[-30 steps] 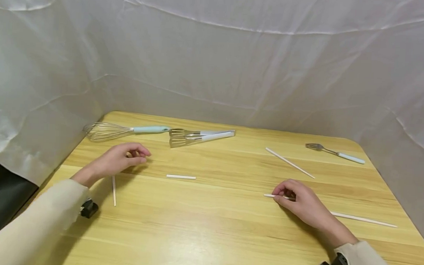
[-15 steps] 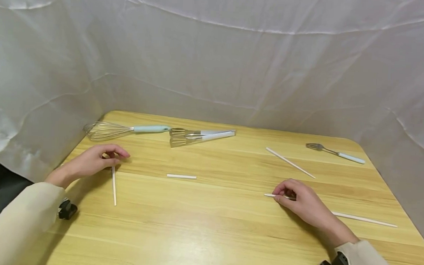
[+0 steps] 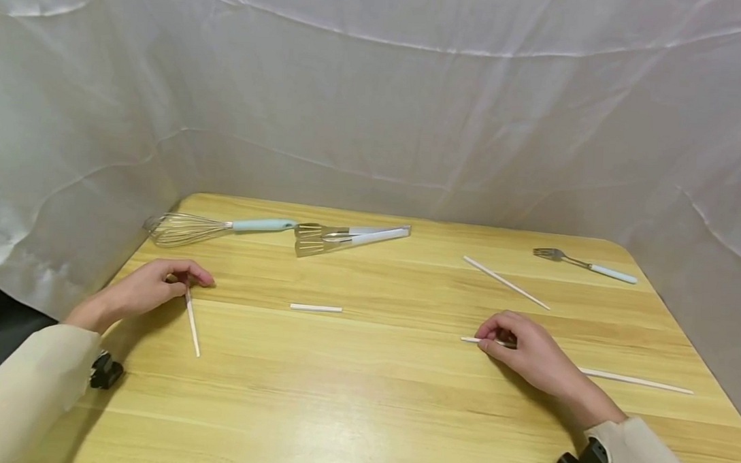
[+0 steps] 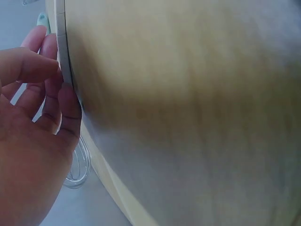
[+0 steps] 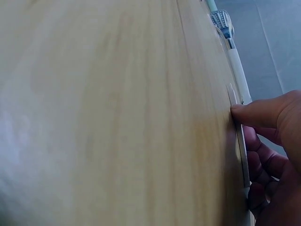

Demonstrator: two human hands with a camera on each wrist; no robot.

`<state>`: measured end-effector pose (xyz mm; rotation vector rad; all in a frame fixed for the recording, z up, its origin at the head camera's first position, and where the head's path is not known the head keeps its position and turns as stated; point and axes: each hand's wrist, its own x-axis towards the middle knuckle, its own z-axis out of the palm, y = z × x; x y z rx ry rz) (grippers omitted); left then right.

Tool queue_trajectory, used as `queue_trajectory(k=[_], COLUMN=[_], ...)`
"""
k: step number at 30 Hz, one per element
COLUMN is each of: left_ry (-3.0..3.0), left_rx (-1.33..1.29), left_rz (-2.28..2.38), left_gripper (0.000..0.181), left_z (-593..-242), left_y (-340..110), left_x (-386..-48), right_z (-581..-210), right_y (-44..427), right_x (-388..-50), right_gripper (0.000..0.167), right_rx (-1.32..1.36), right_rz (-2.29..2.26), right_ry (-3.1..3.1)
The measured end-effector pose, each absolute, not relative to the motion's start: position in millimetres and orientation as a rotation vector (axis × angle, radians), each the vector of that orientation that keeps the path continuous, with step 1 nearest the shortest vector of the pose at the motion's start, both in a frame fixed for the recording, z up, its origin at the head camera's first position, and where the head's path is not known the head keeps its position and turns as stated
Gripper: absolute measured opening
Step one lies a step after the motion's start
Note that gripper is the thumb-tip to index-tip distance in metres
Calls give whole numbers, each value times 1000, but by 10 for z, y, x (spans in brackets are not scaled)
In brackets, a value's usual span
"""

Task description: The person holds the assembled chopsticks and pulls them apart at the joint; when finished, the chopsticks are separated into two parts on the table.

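Observation:
At the left, my left hand [image 3: 151, 285] pinches the far end of a thin white chopstick [image 3: 192, 327], whose near end points toward me on the table. The left wrist view has this chopstick [image 4: 62, 52] running along the fingertips. On the right side, my right hand [image 3: 526, 349] pinches a white stick [image 3: 469, 339] lying low at the table surface, its tip showing past the thumb. In the right wrist view the thumb presses on that stick [image 5: 241, 141]; the curled fingers lie along its other side. A short white stick [image 3: 315, 308] lies between the hands.
Along the back lie a whisk [image 3: 263, 225] with a pale blue handle and white-handled slotted tongs [image 3: 379, 237]. Back right are a white chopstick [image 3: 506, 282] and a fork [image 3: 614, 274]. Another chopstick [image 3: 637, 381] lies beyond my right wrist. Grey fabric [image 3: 375, 109] surrounds the wooden table [image 3: 364, 408].
My left hand has moved left and taken hold of the chopstick there, whose far end has swung left. The right hand stays where it was.

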<state>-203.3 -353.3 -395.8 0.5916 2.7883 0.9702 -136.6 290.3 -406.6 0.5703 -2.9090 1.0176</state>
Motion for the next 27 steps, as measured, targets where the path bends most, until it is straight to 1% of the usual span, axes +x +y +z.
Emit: queue_trajectory(k=[5, 8, 13, 21, 27], left_ry=[2780, 2762, 2714, 2618, 2603], left_rx=[616, 621, 587, 689, 748], left_rz=[953, 946, 964, 1010, 977], left_gripper=[38, 33, 20, 18, 13], left_z=[-3954, -3949, -3939, -3925, -3910], left_y=[-3536, -3520, -3461, -3303, -3203], left_x=[-2005, -1988, -1962, -1937, -1922], right_z=[-4062, -4068, -4069, -4065, -4060], right_y=[2902, 2902, 2904, 2907, 2901], right_x=[-1369, -1370, -1369, -1372, -1379], right_gripper=[7, 7, 8, 8, 8], right_rx=[572, 578, 583, 579, 571], right_rz=[1031, 1033, 1030, 1017, 1009], right_ry=[-2907, -2906, -2901, -2902, -2910])
